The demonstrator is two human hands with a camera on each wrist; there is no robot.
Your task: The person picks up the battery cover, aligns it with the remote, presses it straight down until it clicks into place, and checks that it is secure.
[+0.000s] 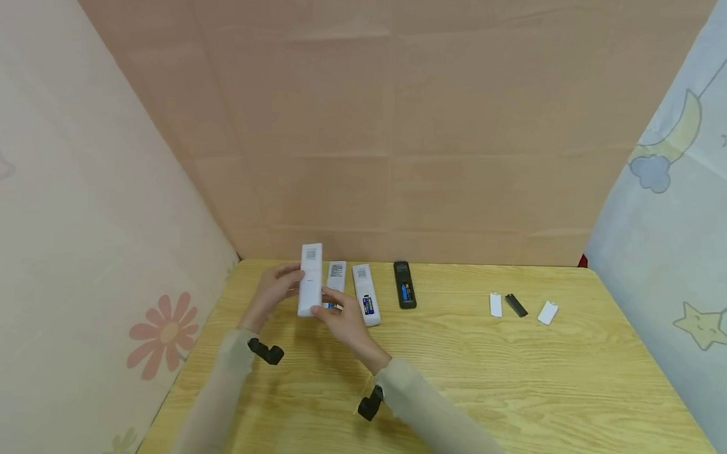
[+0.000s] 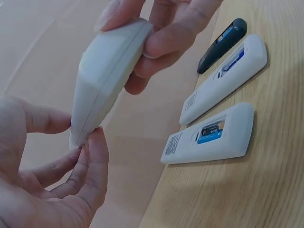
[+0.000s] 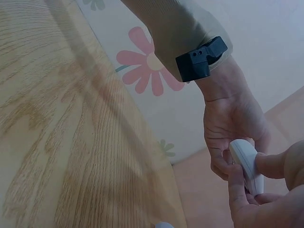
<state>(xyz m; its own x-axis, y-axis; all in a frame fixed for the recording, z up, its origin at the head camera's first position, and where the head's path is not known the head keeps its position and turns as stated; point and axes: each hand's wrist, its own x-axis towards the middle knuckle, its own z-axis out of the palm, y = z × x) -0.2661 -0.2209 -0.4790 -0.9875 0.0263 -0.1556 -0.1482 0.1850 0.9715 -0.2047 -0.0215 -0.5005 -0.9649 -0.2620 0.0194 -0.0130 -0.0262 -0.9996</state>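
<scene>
A white remote control (image 1: 310, 288) is held up off the table, its back with a printed label facing the head camera. My left hand (image 1: 274, 289) pinches its left edge between thumb and fingers. With thumb and fingers, my right hand (image 1: 348, 320) grips the lower right edge. In the left wrist view the held remote (image 2: 107, 71) appears edge-on between both hands. Behind it lie two more white remotes, one partly hidden (image 1: 336, 271) and one fully visible (image 1: 363, 280), and a black remote (image 1: 401, 274). All three have uncovered compartments with batteries showing.
On the right of the wooden table (image 1: 484, 385) lie a white battery cover (image 1: 496, 305), a black cover (image 1: 516, 305) and another white cover (image 1: 548, 313). A brown backdrop (image 1: 403, 135) stands at the back edge, with patterned sheets on both sides.
</scene>
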